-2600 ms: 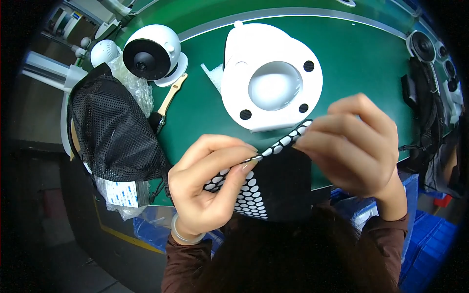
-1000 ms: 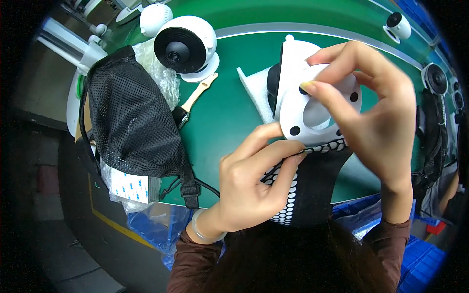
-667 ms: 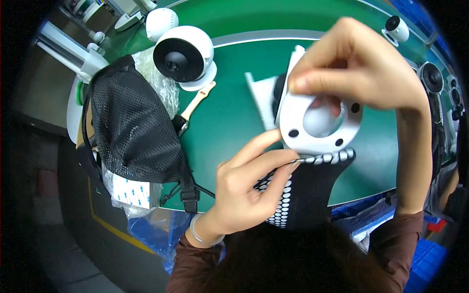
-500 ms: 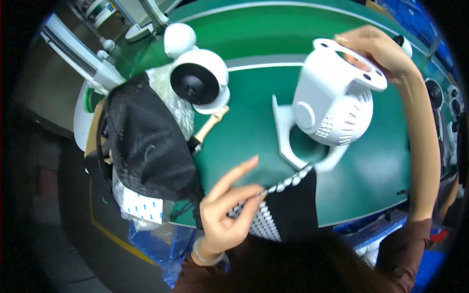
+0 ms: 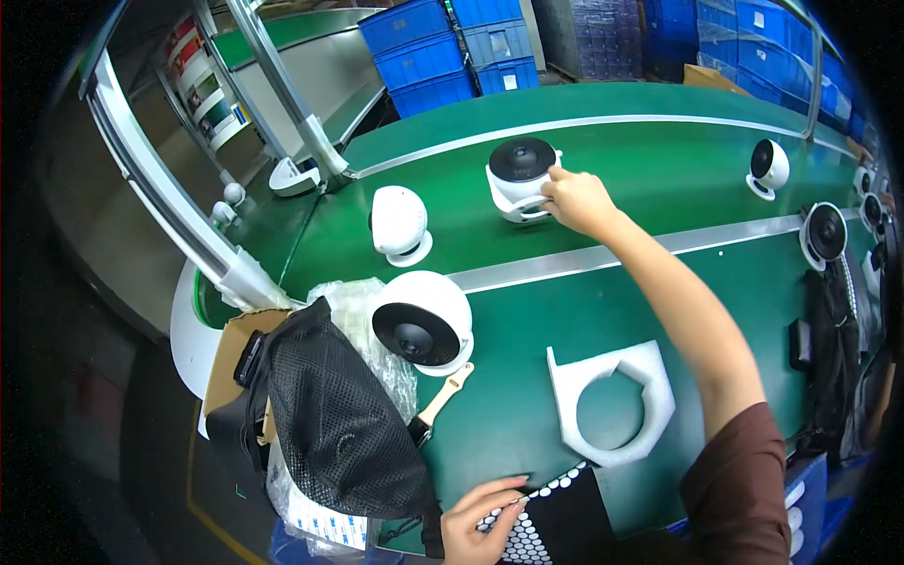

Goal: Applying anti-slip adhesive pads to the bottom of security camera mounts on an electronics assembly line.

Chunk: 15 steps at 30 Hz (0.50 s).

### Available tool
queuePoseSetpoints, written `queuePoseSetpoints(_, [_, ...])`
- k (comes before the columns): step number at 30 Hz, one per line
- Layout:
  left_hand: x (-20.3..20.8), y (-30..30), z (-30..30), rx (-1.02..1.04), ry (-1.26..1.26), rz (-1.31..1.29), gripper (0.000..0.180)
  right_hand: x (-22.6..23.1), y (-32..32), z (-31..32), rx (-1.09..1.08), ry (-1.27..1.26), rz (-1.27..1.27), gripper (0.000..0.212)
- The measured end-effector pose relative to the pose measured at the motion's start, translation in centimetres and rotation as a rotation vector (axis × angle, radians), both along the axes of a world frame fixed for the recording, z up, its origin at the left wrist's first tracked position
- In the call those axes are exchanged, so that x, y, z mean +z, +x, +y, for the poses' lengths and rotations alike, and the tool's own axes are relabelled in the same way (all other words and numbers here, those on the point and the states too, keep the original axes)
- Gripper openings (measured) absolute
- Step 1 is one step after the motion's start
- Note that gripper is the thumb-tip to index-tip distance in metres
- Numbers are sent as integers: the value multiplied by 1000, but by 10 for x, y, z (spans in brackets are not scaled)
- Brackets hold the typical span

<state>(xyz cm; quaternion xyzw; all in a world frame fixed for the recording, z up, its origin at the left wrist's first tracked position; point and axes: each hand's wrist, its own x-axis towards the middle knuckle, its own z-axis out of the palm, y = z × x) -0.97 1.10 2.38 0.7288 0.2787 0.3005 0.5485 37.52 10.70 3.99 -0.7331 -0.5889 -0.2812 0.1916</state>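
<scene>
Out over the far belt, my right hand (image 5: 576,200) is closed on the base of a white, rounded security camera (image 5: 520,162) with a black face, which is tilted upward. Low in front, my left hand (image 5: 478,529) pinches the edge of a black sheet (image 5: 567,518) covered in round white stickers (image 5: 529,541). The corner of that sheet reaches toward a white foam ring (image 5: 661,400) lying flat on the green table. Two more white cameras stand left of centre: a large one (image 5: 419,323) and a smaller one (image 5: 398,221) behind it.
A black mesh bag (image 5: 344,414) fills the left side beside an open cardboard box (image 5: 231,353). A brush (image 5: 447,395) with a wooden handle lies next to it. A metal strip (image 5: 537,270) divides table from belt. Blue crates (image 5: 424,61) are stacked beyond; another camera (image 5: 767,169) stands far right.
My right hand has carried the camera from above the foam ring out to the far belt, exposing the ring. My left hand keeps its pinch on the sticker sheet. The view has tilted up.
</scene>
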Motion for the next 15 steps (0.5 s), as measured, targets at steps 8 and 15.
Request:
queuePoseSetpoints(8, [0,0,7,-24,-36,58,11,-43,32,-30,-153,-489,-430,15])
queuePoseSetpoints(15, [0,2,9,-86,-19,38,11,-50,16,-12,-380,-834,-278,21])
